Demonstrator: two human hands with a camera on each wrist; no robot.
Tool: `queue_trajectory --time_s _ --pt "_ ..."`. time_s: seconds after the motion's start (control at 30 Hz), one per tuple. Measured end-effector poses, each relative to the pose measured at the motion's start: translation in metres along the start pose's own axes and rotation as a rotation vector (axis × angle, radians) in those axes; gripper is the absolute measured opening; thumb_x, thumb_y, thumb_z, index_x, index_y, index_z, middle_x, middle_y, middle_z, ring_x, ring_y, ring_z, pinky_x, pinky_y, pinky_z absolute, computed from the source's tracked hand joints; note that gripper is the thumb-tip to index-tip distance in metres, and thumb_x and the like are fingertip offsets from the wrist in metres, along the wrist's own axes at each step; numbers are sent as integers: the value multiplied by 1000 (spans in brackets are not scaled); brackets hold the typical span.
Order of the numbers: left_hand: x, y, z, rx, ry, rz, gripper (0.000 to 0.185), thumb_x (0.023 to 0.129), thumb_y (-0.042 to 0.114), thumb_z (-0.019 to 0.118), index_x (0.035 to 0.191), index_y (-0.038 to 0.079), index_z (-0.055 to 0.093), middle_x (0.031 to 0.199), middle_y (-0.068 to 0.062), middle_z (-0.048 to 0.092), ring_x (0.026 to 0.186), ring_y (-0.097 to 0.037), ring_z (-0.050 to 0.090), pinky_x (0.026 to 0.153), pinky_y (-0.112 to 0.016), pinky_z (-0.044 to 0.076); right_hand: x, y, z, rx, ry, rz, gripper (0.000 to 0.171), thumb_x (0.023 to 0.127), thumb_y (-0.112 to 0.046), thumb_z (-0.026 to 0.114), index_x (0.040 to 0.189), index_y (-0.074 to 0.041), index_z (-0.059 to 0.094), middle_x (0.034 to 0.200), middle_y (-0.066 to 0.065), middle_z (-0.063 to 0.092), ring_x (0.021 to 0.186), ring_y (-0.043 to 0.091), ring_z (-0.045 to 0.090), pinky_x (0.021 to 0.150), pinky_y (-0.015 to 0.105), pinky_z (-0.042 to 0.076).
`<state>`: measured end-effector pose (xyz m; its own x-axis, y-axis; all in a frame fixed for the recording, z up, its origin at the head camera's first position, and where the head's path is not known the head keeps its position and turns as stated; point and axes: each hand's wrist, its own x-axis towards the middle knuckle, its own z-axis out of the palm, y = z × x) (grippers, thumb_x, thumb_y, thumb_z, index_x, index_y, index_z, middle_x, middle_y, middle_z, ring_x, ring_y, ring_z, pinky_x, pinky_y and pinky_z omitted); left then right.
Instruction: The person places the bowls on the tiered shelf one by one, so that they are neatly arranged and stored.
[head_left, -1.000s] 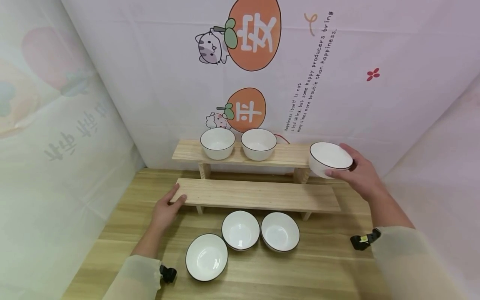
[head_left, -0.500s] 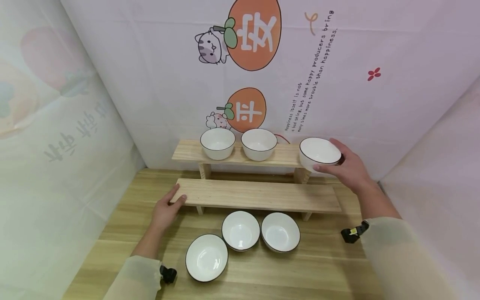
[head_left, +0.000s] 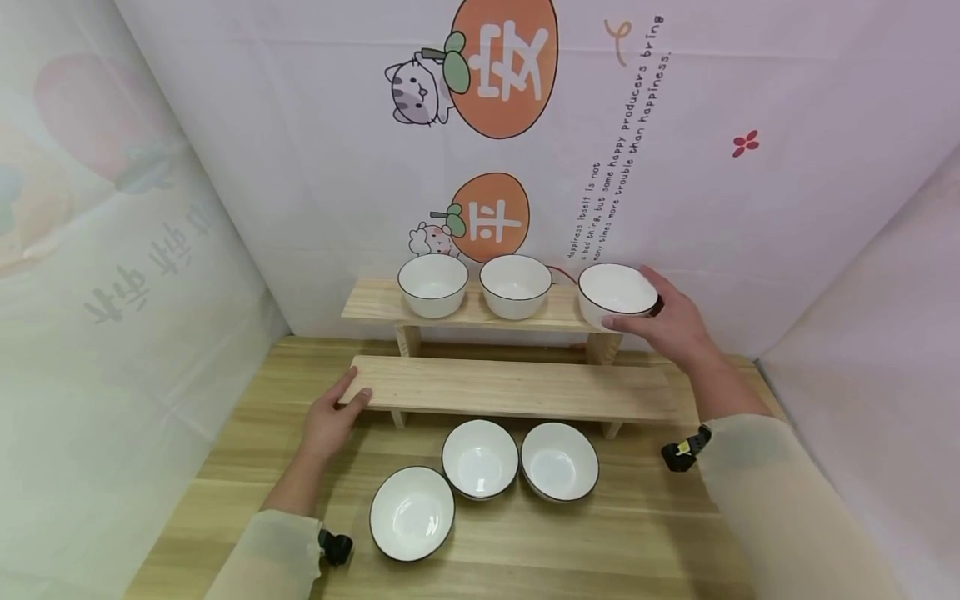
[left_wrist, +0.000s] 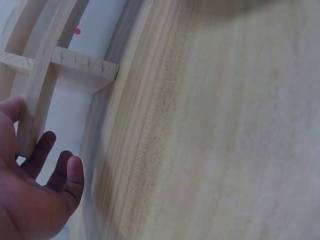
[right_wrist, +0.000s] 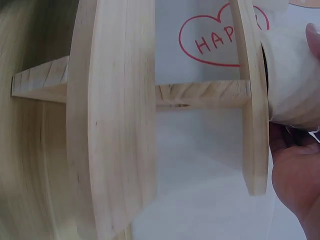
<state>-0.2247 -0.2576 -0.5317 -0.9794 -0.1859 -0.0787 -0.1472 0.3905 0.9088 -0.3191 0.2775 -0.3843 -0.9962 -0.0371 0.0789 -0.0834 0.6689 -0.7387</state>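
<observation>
The right hand (head_left: 678, 325) holds a white bowl (head_left: 617, 293) with a thin dark rim, thumb on the near side and fingers wrapped round the far side, so the bowl stays level and open side up. The bowl is at the right end of the upper shelf (head_left: 375, 302) of a two-step wooden rack; from the right wrist view its base seems to rest on or just over the board's end, though contact cannot be confirmed. It lines up with two matching bowls already on that shelf, one at the left (head_left: 432, 285) and one in the middle (head_left: 515, 287), which suggests it fills the last free spot in the row.

The left hand (head_left: 330, 418) lies relaxed at the left end of the lower shelf (head_left: 517, 388), thumb on the board's top and fingers below its edge. It grasps nothing firmly; the pose looks like bracing, keeping the light rack from shifting while the other hand works above.

The lower shelf carries nothing. On the table (head_left: 645, 533) in front of it stand three more bowls of the same kind: one at the left (head_left: 412, 513), one in the middle (head_left: 480, 459) and one at the right (head_left: 559, 462), the last two touching, all within easy reach of either hand.
</observation>
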Motion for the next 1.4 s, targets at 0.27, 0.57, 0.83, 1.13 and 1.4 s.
queue_trajectory --time_s 0.27,0.57,0.83,1.13,1.4 --pt "0 0 -1 -1 -4 -1 75 98 60 64 161 29 39 169 -6 28 156 -34 22 125 -53 25 8 -12 12 -23 13 11 130 70 -72 85 168 -29 12 169 15 27 152 41 28 118 65 29" --pt "2 1 -1 -1 9 7 73 98 59 65 160 29 41 168 -5 30 156 -32 24 125 -50 26 12 -18 19 -26 36 26 130 71 -72 84 169 -29 10 169 16 27 152 42 28 119 65 27" --pt "3 -1 -2 0 1 -3 74 97 60 65 160 30 41 168 -3 30 156 -32 22 125 -51 24 14 -19 24 -9 35 9 132 73 -71 84 169 -26 4 169 17 26 152 42 27 120 63 27" --pt "3 -1 -2 15 2 -8 74 97 62 64 160 31 41 168 -4 30 156 -34 23 125 -52 25 11 -16 22 51 23 4 137 75 -67 85 167 -27 -8 172 14 18 155 38 23 123 60 24" --pt "2 -1 -2 0 -3 -14 75 97 61 65 161 31 39 169 -5 29 156 -34 23 124 -54 26 5 -10 15 204 9 -3 135 81 -51 88 166 -22 -12 171 14 21 154 32 30 124 44 30"
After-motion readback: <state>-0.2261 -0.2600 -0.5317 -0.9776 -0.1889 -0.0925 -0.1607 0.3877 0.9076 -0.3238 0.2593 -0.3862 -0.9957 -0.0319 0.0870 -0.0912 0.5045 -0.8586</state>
